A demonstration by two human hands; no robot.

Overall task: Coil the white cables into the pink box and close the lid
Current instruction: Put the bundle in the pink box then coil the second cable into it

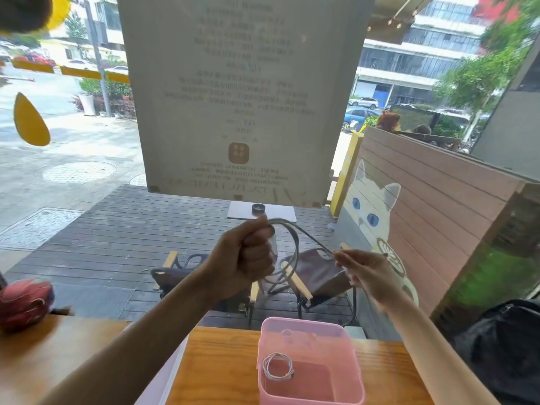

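Note:
The pink box stands open on the wooden table near the bottom centre. One coiled white cable lies inside it at the left. Well above the box, my left hand is fisted around loops of a second white cable, which looks grey against the bright window. My right hand pinches the free end of that cable to the right, so a strand runs taut between the two hands. A whitish flat panel, possibly the lid, lies left of the box, partly under my left forearm.
The wooden table runs along a glass window with a large poster. A red rounded object sits at the table's left end. A black bag rests at the right. Folding chairs stand outside on the deck.

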